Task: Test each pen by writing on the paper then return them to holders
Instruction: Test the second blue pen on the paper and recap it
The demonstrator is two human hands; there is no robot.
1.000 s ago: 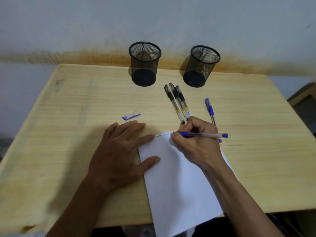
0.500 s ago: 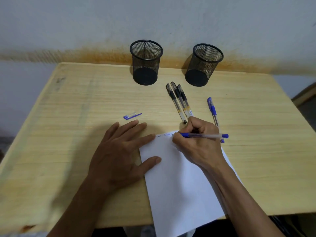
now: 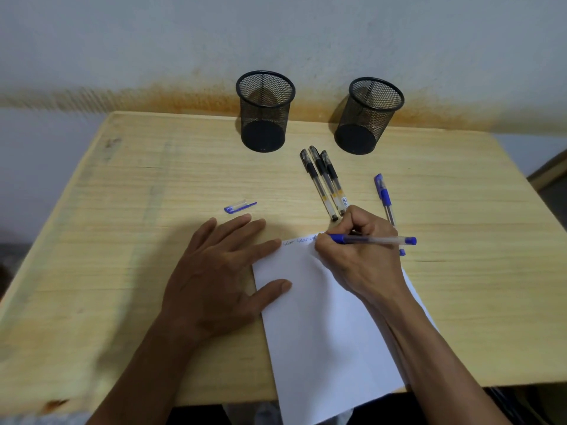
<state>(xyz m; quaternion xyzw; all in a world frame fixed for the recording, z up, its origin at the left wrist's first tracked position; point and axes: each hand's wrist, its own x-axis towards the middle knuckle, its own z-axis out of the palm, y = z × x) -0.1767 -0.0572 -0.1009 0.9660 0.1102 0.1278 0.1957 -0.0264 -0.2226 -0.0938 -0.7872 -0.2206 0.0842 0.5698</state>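
So the wooden table (image 3: 122,240) takes up most of the shot, pushed against a wall. On it, the white sheet of paper (image 3: 322,332) runs from under both hands back toward the person and hangs a bit over the near edge.

Left hand (image 3: 221,277) lies flat, fingers spread, with the thumb and index fingertip pressing on the paper's left edge and the rest of the hand on bare wood. Right hand (image 3: 359,256) rests on the paper's top right corner, fingers curled and pinching a blue pen (image 3: 374,240), tip down on the top edge where a line of small blue writing (image 3: 299,241) runs toward the left hand.

Well beyond the hands, by the wall, two black mesh holders: left one (image 3: 265,113), right one (image 3: 366,116).

Just past the right knuckles lie three black pens (image 3: 323,179) side by side. Another blue pen (image 3: 383,194) lies to the right of them, partly hidden behind the right hand. A loose blue cap (image 3: 239,207) lies just beyond the left fingertips.
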